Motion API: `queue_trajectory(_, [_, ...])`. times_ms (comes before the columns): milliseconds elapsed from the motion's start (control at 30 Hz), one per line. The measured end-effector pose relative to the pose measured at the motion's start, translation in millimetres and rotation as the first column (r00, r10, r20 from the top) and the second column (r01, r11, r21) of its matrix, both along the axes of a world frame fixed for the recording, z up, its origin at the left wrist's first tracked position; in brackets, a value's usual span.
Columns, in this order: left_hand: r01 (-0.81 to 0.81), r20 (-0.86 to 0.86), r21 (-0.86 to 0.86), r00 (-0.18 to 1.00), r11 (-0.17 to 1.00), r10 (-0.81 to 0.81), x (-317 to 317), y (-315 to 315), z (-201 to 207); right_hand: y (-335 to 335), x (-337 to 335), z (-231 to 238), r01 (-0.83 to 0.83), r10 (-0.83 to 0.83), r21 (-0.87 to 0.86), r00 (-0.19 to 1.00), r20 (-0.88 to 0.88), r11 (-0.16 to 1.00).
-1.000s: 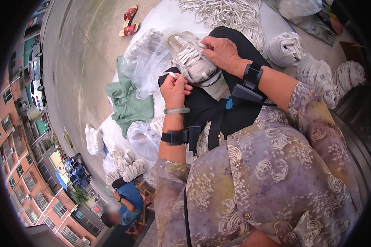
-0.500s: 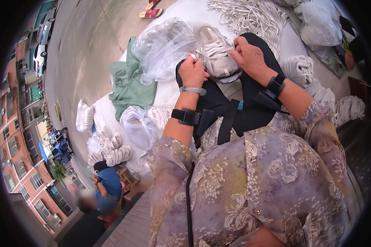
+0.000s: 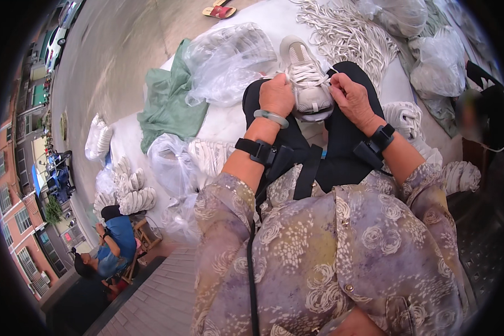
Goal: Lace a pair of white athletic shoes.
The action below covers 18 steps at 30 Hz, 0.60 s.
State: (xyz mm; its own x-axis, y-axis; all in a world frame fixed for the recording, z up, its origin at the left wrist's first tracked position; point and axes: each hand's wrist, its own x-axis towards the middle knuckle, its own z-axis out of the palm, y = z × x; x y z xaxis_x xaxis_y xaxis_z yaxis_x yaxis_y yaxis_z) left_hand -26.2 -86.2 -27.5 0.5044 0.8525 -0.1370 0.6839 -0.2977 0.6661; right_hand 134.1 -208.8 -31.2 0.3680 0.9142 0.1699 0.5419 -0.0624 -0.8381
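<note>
A pale grey-white sneaker [image 3: 312,101] stands between my knees, toe toward me, with white shoelaces [image 3: 307,74] crossing its upper. My left hand [image 3: 276,94] is closed at the sneaker's left edge, where the lace runs into its curled fingers; the fingertips are partly hidden. On the other side my right hand [image 3: 350,98] pinches the shoelace between thumb and forefinger, and a bit of lace sticks up above the fingers. Both hands are level with the middle of the lacing.
Beyond my right knee lies a pile of loose white laces [image 3: 347,33]. Clear plastic bags [image 3: 229,59] and a green cloth [image 3: 171,106] lie to the left. Bundled white laces [image 3: 137,199] sit near a seated person in blue [image 3: 117,238]. Red sandals [image 3: 219,11] are at the top.
My left hand has turned over into a closer fist beside the lacing. My right hand has drawn slightly toward me. The whole view has shifted a little.
</note>
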Motion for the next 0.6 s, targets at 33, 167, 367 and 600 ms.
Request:
queue_trajectory(33, [0.114, -0.098, 0.167, 0.990, 0.979, -0.099, 1, 0, 1, 1, 0, 0, -0.008, 0.008, 0.001, 1.000, 0.007, 1.000])
queue_trajectory(167, [0.103, -0.159, 0.179, 0.984, 0.979, -0.074, 8, -1, 9, 1, -1, -2, 0.015, -0.015, 0.029, 1.000, 0.000, 0.999])
queue_trajectory(367, [-0.010, 0.009, 0.202, 1.000, 0.979, 0.008, -5, -20, 28, 2, 0, 5, 0.004, -0.001, 0.117, 1.000, -0.022, 0.993])
queue_trajectory(600, [0.174, -0.028, 0.298, 0.984, 0.939, -0.174, -12, -30, 16, 24, -23, 18, -0.273, 0.200, 0.158, 0.909, 0.366, 0.949])
